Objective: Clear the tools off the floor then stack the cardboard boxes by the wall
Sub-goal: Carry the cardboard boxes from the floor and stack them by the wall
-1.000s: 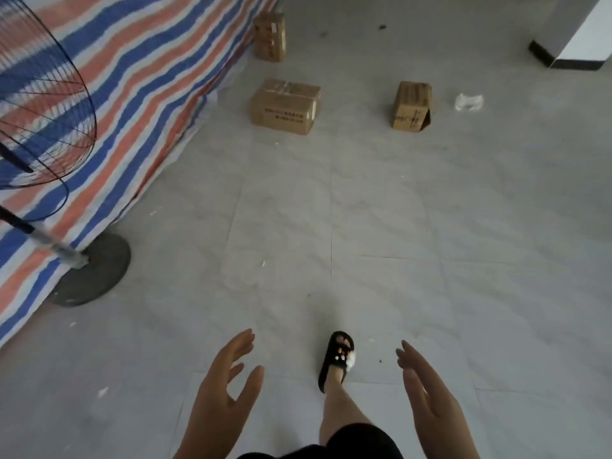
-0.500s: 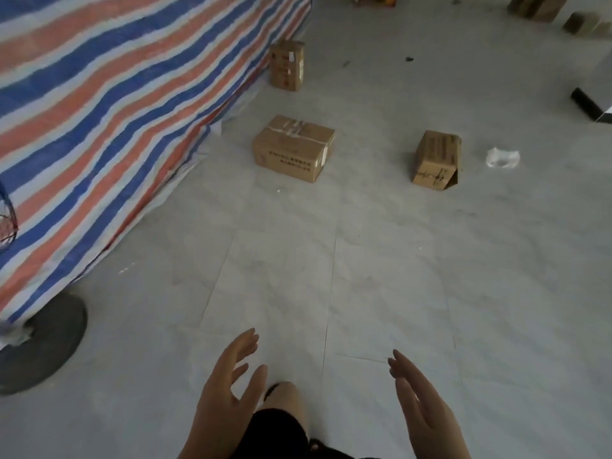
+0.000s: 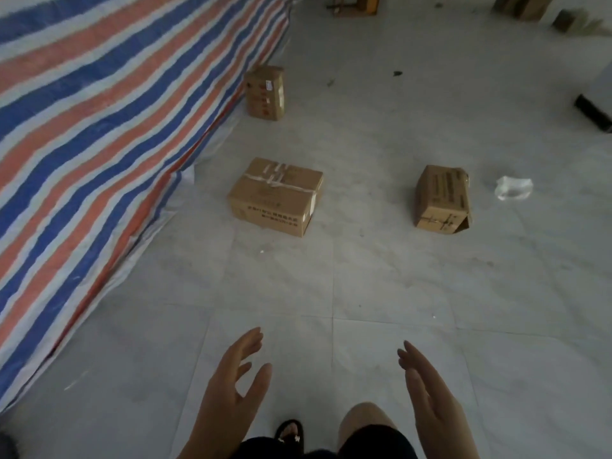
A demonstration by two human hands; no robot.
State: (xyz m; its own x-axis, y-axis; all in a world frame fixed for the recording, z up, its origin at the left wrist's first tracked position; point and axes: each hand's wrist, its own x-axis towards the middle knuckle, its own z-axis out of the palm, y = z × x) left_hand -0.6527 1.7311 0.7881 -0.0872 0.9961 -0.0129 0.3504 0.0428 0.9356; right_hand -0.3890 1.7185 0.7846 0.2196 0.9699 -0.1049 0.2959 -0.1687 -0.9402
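Note:
Three cardboard boxes lie on the pale tiled floor ahead of me. A taped wide box [image 3: 276,197] sits in the middle, a smaller box [image 3: 443,198] with a loose flap lies to its right, and an upright box [image 3: 266,92] stands farther back against the striped tarp. My left hand [image 3: 231,395] and my right hand [image 3: 430,402] are held out in front of me, palms facing each other, fingers straight, holding nothing. Both hands are well short of the boxes.
A blue, orange and white striped tarp [image 3: 99,134] covers the wall on the left. A crumpled clear plastic piece [image 3: 513,187] lies right of the small box. A dark wall base [image 3: 592,112] shows at the right edge. More boxes and items [image 3: 523,6] stand far back.
I have walked forward: the boxes are nearer and lower in view, and the fan with its round base has slid out of view on the left. Both hands stay open and held out.

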